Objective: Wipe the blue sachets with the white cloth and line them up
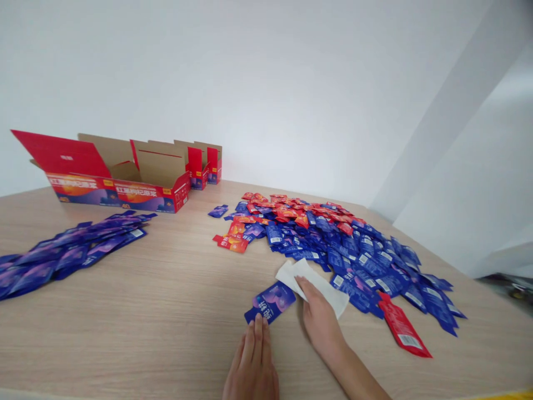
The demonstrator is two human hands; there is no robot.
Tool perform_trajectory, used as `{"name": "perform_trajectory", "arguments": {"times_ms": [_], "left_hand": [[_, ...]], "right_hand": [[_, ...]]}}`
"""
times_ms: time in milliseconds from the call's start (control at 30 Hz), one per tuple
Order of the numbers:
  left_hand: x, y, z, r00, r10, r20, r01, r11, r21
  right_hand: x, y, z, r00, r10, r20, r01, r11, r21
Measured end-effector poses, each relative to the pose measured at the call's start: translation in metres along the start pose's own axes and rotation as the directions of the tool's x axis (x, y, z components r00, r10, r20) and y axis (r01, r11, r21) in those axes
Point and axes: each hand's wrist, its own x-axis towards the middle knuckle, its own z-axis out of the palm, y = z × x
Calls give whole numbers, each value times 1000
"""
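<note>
A blue-and-purple sachet lies on the table in front of me. The fingertips of my left hand rest on its near end, fingers straight, side by side and flat. To the right, my right hand grips a folded white tissue, which lies against the table beside the sachet. My palm hides part of how the fingers hold it. Just beyond the tissue spreads a large heap of blue sachets, with red sachets mostly along its far side.
Open red cardboard boxes stand at the back left by the wall. A row of overlapping blue sachets lies at the left. One red sachet sits at the right, near the heap. Orange-red sachets lie at the heap's left edge.
</note>
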Motion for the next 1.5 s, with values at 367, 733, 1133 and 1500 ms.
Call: {"name": "perform_trajectory", "arguments": {"times_ms": [367, 733, 1133, 1500], "left_hand": [[1, 3, 0, 998, -55, 36, 55, 998, -9], [-11, 16, 11, 984, -170, -48, 169, 985, -21], [7, 13, -9, 984, -176, 31, 178, 983, -45], [7, 11, -3, 990, -138, 32, 138, 990, 4]], "right_hand": [[7, 4, 5, 998, -60, -11, 60, 998, 14], [-16, -44, 18, 921, -296, 253, 253, 949, 189], [6, 11, 0, 999, 27, 27, -28, 999, 33], [14, -1, 19, 994, -101, 34, 98, 992, 78]]}}
